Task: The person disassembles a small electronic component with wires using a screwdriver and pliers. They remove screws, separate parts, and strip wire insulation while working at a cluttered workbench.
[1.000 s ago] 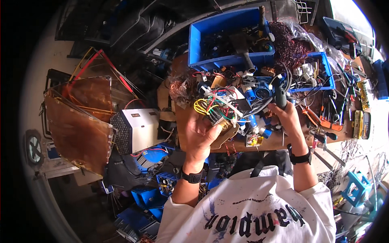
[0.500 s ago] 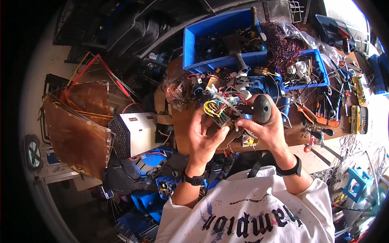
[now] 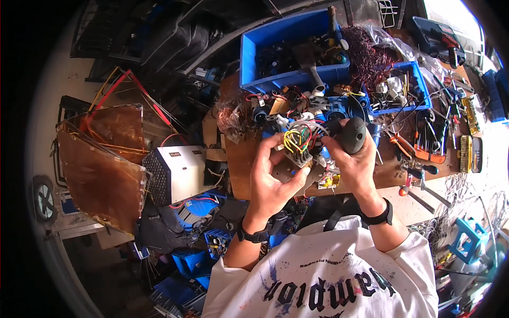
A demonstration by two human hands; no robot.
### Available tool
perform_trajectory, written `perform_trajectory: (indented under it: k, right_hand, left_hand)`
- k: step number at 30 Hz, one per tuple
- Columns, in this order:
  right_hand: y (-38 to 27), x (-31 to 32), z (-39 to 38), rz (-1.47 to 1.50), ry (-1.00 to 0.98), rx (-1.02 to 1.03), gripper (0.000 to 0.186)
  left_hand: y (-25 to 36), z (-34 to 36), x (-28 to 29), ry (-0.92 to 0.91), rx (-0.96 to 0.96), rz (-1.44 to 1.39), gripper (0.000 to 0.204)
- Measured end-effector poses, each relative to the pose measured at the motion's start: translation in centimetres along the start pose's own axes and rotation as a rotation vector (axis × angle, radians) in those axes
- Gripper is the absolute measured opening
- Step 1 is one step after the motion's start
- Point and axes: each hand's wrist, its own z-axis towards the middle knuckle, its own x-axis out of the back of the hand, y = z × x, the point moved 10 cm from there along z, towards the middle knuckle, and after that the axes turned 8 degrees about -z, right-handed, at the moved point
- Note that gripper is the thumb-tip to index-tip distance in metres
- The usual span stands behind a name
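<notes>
I see the person leaning over a brown worktop [image 3: 241, 169] crowded with parts, and I read the clock from their hands, twelve straight ahead. A brown, see-through-looking panel [image 3: 101, 169] stands out at nine, with a pale metal box [image 3: 183, 180] nearer in, also at nine. The big blue crate [image 3: 281, 84] sits at twelve, the smaller blue tray [image 3: 421, 87] near two. At the centre, the left hand [image 3: 270, 183] has its grip curled around the wired component [image 3: 299, 143], thumb at its lower edge; yellow loops show on top. The right hand [image 3: 356, 164], just at its three o'clock, has its grip wrapped round a dark rounded handle [image 3: 354, 137]. Orange-handled pliers [image 3: 405, 147] lie at three, and a small yellow piece [image 3: 328, 181] near five.
</notes>
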Motion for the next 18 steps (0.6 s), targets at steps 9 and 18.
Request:
perform_trajectory:
  k: [9,18]
  right_hand:
    - [1.4,0.0,0.3,0.018,-0.08,-0.193,0.031]
    - [-2.3,2.4,-1.5,-0.067,0.106,0.192,0.033]
  left_hand:
    - [1.4,-0.1,-0.2,0.076,-0.104,0.193,0.064]
    - [3.4,-0.5,-1.3,0.132,-0.202,0.485,0.07]
